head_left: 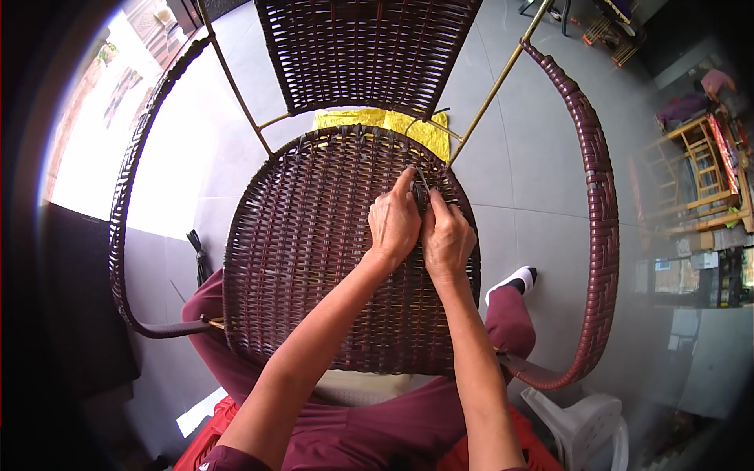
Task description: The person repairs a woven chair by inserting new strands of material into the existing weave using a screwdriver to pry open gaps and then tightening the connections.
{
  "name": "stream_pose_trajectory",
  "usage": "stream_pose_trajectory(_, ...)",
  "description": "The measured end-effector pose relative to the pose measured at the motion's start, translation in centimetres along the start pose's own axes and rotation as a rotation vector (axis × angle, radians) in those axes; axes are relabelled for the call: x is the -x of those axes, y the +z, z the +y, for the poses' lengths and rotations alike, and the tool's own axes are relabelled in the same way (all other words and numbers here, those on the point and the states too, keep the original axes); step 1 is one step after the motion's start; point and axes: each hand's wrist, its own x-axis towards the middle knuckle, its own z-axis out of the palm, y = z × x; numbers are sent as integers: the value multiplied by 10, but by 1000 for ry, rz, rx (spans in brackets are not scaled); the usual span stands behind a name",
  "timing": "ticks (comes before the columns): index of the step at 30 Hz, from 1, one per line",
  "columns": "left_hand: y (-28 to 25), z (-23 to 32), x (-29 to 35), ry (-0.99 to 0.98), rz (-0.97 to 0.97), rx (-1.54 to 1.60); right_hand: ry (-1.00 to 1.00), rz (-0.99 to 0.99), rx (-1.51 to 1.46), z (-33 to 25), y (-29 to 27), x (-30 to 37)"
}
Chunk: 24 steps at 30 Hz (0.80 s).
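A dark brown woven wicker chair seat [306, 228] lies before me, its rounded rim up against my thighs. My left hand [395, 224] is on the right part of the weave, index finger stretched toward the far rim and the other fingers curled. Close beside it, my right hand [449, 238] is closed, thumb and fingers pinched together at the weave. Between the two hands shows a thin, shiny, narrow piece [424, 182]; whether it is a tool or a strip I cannot tell. The fingers hide what the left hand grips, if anything.
The woven backrest [361, 59] rises at the far side. A left armrest [129, 180] and right armrest [598, 188] curve around the seat. Yellow material [353, 118] shows behind it. A black strip bundle [199, 255] lies left, a white plastic stool [585, 428] lower right, wooden furniture [703, 169] farther right.
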Motion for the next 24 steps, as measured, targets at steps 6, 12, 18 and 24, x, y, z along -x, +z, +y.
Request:
stream_pose_trajectory(6,-1,1,-4,-128,-77,54,-7,12,-14,1,0,0)
stream_pose_trajectory(12,7,-5,-5,-140,11,22,-20,11,3,-2,0,1)
stream_pose_trajectory(18,11,0,-6,-159,23,-4,-76,62,17,2,1,0)
stream_pose_trajectory(24,15,-12,-6,-115,54,52,143,-101,-4,-11,-25,-8)
